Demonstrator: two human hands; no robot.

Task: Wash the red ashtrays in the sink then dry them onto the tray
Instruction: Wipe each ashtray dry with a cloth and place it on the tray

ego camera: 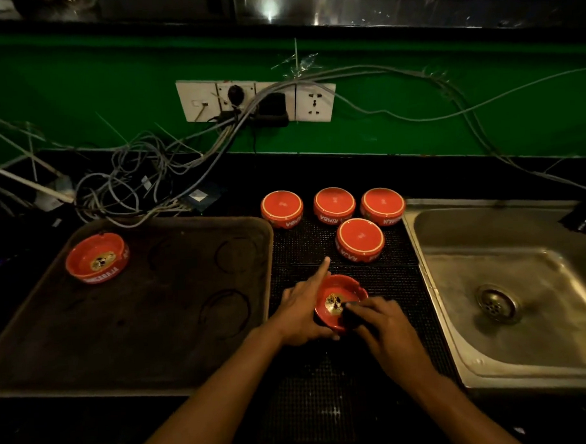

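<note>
My left hand [303, 309] grips a red ashtray [337, 295] by its left rim, index finger stretched out, over the black mesh mat [328, 403]. My right hand [386, 328] holds a dark cloth [353, 314] inside that ashtray's bowl. Several red ashtrays lie upside down on the mat behind, among them one [360, 239] nearest my hands and one [282, 207] at the back left. One red ashtray [97, 257] stands upright at the far left of the dark tray [175, 325].
A steel sink [506, 280] with a drain lies to the right of the mat. A tangle of grey cables [130, 181] lies behind the tray, below a wall socket panel [257, 100] on the green wall.
</note>
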